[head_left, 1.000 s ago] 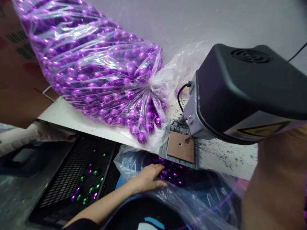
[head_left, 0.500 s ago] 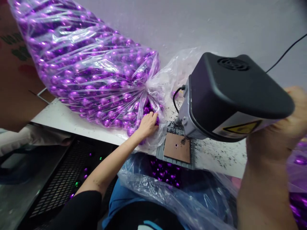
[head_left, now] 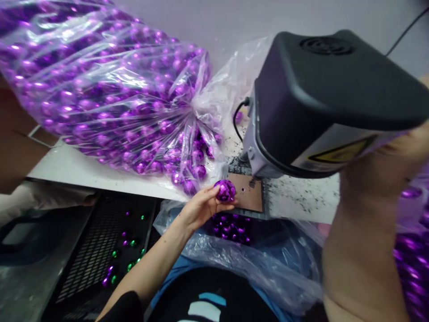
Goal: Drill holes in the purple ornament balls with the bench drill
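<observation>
A shiny purple bauble with a mirrored-square pattern (head_left: 225, 191) is pinched between the thumb and fingers of my left hand (head_left: 203, 205). It is beside the front left of a small brown board (head_left: 247, 197), which has a hole in it. Over the board stands the head of a black bench machine (head_left: 328, 85) with a yellow warning label. My right hand (head_left: 407, 138) is at the machine's right side; the housing hides its fingers. To the left lies a big clear plastic bag (head_left: 110, 89) of purple baubles, gathered at its neck, several loose by its mouth (head_left: 199, 156).
Dark flecks dot the white tabletop (head_left: 295, 197). An open plastic bag (head_left: 254, 264) of purple baubles rests on my lap. A black crate (head_left: 83, 250) with purple and green balls stands low left. More purple baubles (head_left: 415, 268) are at the right edge.
My left hand has come out of the bag's mouth with a purple bauble and moved right and nearer to me, to the board. My right hand stays at the machine. The view has shifted slightly.
</observation>
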Available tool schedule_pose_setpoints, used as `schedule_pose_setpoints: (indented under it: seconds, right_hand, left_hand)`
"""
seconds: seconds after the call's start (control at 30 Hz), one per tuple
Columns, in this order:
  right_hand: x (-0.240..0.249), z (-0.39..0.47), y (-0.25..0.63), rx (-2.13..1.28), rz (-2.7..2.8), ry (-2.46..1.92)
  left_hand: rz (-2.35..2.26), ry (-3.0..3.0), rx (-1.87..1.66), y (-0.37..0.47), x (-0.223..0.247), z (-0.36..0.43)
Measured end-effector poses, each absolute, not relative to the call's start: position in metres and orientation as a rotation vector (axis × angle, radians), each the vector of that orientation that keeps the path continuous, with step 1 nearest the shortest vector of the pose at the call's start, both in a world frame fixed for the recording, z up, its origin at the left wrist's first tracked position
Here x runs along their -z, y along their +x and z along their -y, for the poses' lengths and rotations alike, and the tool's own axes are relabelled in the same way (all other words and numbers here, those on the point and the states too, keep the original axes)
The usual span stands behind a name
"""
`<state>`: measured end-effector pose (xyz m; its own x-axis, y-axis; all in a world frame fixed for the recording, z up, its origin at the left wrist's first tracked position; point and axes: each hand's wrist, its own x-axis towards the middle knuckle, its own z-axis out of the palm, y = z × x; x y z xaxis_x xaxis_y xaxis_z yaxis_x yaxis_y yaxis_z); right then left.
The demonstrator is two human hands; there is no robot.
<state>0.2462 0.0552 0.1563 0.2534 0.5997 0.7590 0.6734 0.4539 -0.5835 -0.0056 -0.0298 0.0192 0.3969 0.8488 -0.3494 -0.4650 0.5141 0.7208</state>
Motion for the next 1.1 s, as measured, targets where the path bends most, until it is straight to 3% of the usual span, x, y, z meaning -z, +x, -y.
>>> schedule_pose_setpoints:
  seconds: [0.17, 0.47, 0.73, 1.1]
  right_hand:
    - [-0.163, -0.052, 0.233, 0.058, 1.366, -1.204]
    - [-0.160, -0.054, 0.235, 0.024, 1.382, -1.129]
    - [-0.163, -0.050, 0.230, -0.029, 1.347, -1.163]
    - [-0.162, -0.053, 0.230, -0.002, 1.392, -1.062]
  left_hand:
    - [-0.842, 0.566, -0.857, 0.009, 0.001, 0.015]
    - [-1.319, 1.625, -1.000, 0.035, 0.019, 0.001]
    - [-1.340, 2.119, -0.966, 0.045, 0.019, -0.001]
    - [-1.548, 2.166, -0.979, 0.071, 0.024, 0.010]
